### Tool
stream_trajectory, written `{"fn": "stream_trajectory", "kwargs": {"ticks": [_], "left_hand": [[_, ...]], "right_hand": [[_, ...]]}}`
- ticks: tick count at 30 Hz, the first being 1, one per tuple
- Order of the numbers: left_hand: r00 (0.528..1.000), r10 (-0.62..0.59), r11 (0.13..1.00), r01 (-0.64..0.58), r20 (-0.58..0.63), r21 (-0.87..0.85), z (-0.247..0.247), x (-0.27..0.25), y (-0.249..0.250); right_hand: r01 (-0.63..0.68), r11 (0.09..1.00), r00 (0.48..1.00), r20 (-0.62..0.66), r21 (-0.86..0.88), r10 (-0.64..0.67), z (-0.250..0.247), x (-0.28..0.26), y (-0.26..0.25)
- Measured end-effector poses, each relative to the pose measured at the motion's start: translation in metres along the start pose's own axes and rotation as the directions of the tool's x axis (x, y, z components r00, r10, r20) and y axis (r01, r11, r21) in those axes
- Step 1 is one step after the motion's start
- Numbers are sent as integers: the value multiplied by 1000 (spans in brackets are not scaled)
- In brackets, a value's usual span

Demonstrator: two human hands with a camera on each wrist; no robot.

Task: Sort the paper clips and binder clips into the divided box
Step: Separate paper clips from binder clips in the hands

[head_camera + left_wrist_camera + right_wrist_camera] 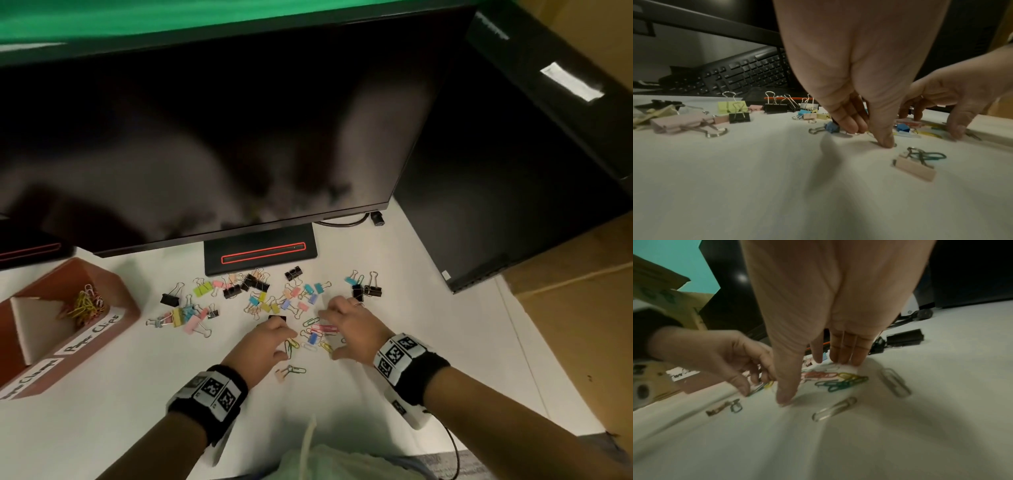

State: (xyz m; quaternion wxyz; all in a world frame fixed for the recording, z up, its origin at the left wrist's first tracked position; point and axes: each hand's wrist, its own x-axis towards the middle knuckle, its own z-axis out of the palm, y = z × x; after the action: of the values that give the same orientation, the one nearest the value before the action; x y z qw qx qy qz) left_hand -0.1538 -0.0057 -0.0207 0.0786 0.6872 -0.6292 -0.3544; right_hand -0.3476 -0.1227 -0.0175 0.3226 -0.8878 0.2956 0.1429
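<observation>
A brown divided box (123, 301) stands at the left, with coloured paper clips (84, 303) in its far compartment. Binder clips (202, 291) in black and pastel colours lie scattered on the white table. Both hands hover over a small heap of paper clips (320, 329) near the middle. My left hand (287, 344) (869, 136) curls its fingers and thumb round green and yellow paper clips (762, 386) lying on the table. My right hand (329, 334) (812, 381) arches over the heap, with straight fingers and thumb tip touching the table and nothing held.
A pink binder clip (914, 170) and a green paper clip lie just in front of my left hand. Two silver paper clips (834, 408) lie by my right thumb. A monitor stand (260, 251) and a keyboard (744, 76) sit behind the clips. A black computer tower (513, 171) stands at the right.
</observation>
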Motion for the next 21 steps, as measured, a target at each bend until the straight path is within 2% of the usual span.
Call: {"fn": "stream_trajectory", "kwargs": {"ticks": [4,10,14,18,21], "left_hand": [[999,-3,999,4,-42,38,2,7,7],[1000,-16,995,15,10,100,2,13,14],[999,-42,995,39,32,90,1,16,15],[999,-34,998,32,32,50,0,15,13],[1000,-12,1000,12,27,-16,0,10,11]], "right_hand": [[7,997,1000,-24,73,-5,2,8,-7],[-26,996,999,-21,88,28,-7,17,-6],[-37,996,999,-15,76,39,-9,18,-7],[-77,992,997,-7,101,78,-9,18,-8],[-108,992,994,31,59,106,-8,18,-8]]}}
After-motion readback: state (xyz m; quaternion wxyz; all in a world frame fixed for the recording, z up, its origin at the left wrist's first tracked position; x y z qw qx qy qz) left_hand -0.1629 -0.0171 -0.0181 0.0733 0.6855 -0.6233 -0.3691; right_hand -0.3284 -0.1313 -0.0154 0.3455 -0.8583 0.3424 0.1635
